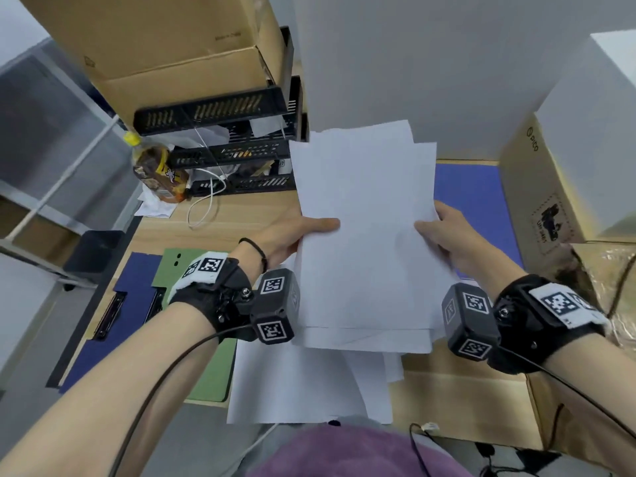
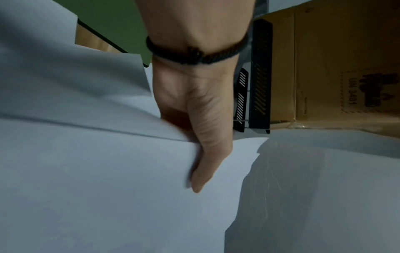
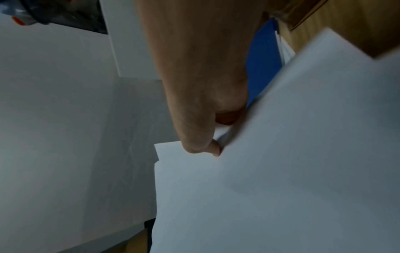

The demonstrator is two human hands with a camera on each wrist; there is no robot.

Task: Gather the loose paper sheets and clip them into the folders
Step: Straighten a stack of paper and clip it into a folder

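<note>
Bare strip of light wooden desk (image 1: 241, 215) left of centre is passable. Black slotted plastic tray rack (image 1: 237, 153) blocks the far side, brown cardboard box (image 1: 537, 194) walls the right, brown-labelled drink bottle (image 1: 158, 170) stands far left.

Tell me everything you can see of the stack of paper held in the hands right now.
The stack of paper is plain white, unprinted sheets, several thick, loosely squared: corners and edges fan out at the top and bottom. It is lifted off the desk and tilted. The left hand pinches its left edge, thumb on the front; the right hand pinches the right edge likewise. More loose sheets lie beneath it.
</note>
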